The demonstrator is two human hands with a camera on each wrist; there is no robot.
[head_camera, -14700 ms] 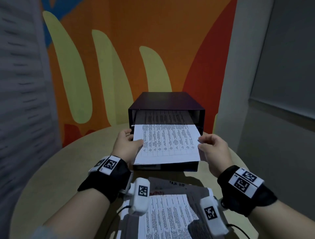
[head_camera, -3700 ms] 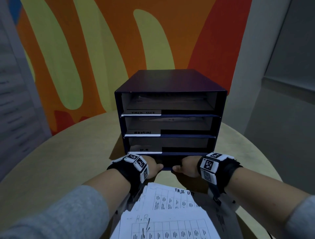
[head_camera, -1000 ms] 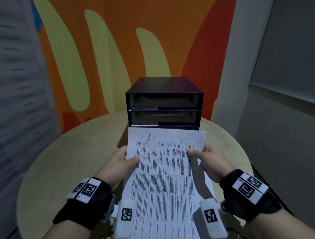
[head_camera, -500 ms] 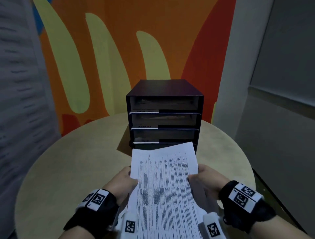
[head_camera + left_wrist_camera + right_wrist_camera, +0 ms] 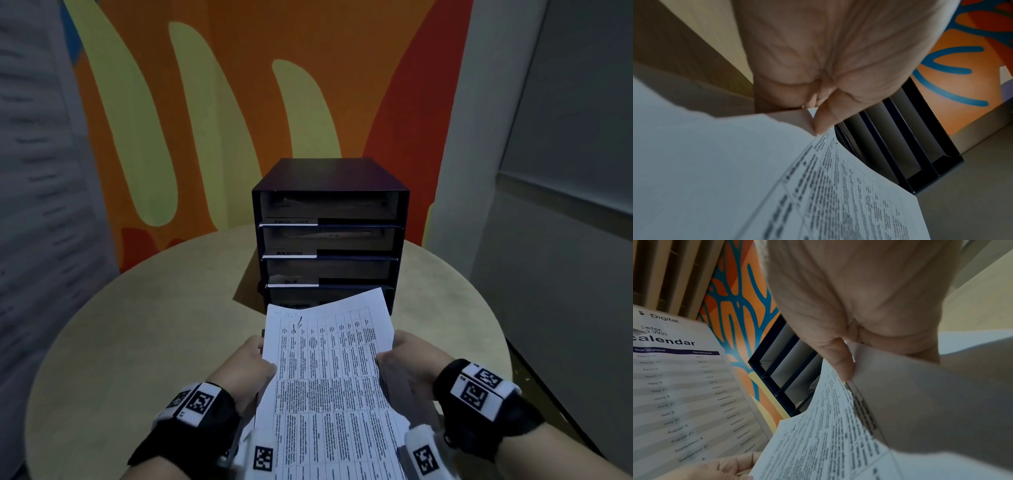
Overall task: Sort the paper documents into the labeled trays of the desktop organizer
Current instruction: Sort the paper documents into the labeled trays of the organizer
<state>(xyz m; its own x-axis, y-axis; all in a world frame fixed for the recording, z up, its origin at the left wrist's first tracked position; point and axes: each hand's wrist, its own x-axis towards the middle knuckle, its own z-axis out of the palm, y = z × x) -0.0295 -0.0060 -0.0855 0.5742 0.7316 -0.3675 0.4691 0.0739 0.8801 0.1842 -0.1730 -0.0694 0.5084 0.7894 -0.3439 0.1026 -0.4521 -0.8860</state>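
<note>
The round worktop (image 5: 137, 342) carries the dark desktop organizer (image 5: 330, 233), its stacked trays open toward the person, and a printed sheet (image 5: 329, 377) is held just in front of its lowest tray. The left hand (image 5: 246, 366) pinches the sheet's left edge and the right hand (image 5: 407, 363) its right edge — thumbs on top, fingers underneath. The step in hand looks like matching this sheet to a tray: a handwritten mark sits at its top left corner, and the far edge points at the bottom of the organizer. The next move would call for levelling the bowed paper and sliding it straight into the matching slot.

The white tray labels (image 5: 289, 222) are too small and dark to read; the lowest one is partly covered by the sheet. Papers seem to lie in the upper trays, though dimly. The sheet's near end is cut off — any remaining pile cannot be seen.
</note>
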